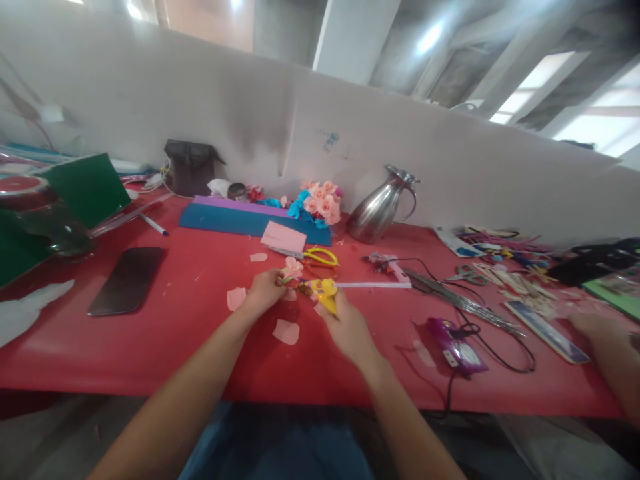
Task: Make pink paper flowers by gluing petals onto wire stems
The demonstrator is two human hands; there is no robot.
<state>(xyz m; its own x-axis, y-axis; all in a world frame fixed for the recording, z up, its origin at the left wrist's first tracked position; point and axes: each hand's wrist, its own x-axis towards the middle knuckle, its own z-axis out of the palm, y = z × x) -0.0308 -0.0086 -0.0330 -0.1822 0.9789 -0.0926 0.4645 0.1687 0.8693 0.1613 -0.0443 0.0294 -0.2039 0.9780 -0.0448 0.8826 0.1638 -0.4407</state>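
Note:
My left hand is closed around a small pink paper flower held just above the red table. My right hand grips a yellow glue gun whose tip points at the flower's base. Loose pink paper petals lie on the table around both hands, one more petal left of my left hand.
Yellow scissors, a pink card, a blue foam sheet and finished paper flowers lie beyond. A phone is at left, a steel jug behind, a purple device with cables at right. Another person's hand is at far right.

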